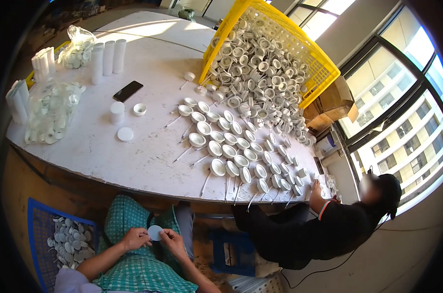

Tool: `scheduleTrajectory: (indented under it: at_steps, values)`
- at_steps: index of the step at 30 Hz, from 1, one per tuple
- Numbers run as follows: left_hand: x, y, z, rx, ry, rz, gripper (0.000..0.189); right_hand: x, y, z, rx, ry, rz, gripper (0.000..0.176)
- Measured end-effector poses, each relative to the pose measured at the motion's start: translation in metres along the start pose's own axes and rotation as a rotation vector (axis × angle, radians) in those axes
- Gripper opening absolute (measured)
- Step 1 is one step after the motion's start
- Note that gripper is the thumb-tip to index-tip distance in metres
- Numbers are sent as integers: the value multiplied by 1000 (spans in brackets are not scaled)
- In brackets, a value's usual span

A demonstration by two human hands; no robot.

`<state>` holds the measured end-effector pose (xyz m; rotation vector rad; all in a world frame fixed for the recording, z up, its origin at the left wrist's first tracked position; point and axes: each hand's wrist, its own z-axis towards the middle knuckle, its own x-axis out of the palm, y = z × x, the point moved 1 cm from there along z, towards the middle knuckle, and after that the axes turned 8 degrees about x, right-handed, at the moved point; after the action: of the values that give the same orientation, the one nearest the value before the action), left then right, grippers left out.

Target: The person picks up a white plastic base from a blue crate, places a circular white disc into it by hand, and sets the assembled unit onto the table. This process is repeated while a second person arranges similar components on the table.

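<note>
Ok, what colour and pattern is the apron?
The apron is teal green with small white checks, clearest in the head view, the only one.

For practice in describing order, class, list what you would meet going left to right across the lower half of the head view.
Blue mesh basket → left hand → white disc → right hand → blue stool → co-worker's black cap

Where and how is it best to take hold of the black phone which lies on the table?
I would pinch the phone across the middle of its two long edges, with fingers coming down from above. It lies flat, so its thin edges give the grip. Reaching in from the right seems better, because white round pieces stand near its lower left end.
</note>
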<state>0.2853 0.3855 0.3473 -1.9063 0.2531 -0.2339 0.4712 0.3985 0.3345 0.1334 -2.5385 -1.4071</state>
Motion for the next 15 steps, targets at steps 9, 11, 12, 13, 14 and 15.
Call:
scheduleTrajectory:
  at_steps: [9, 11, 12, 13, 14, 15]
  values:
    - [3, 1, 10, -21, -24, -6, 22, -5, 4, 3, 7, -26, -1, 21]
    - [3, 2, 12, -14, -13, 10, 22, -8, 1, 5, -6, -33, -11, 21]
    - [4, 2, 13, -6, -6, 25, 23, -10, 0, 5, -4, -35, -25, 21]
    - [4, 2, 13, -6, -3, 26, 23, -11, -2, 5, -2, -38, -40, 21]
    - [4, 2, 14, -13, 2, 51, 23, -12, -3, 5, -2, -41, -39, 21]
    - [4, 2, 14, -20, 8, 76, 23, -12, -5, 5, 11, -47, -27, 21]
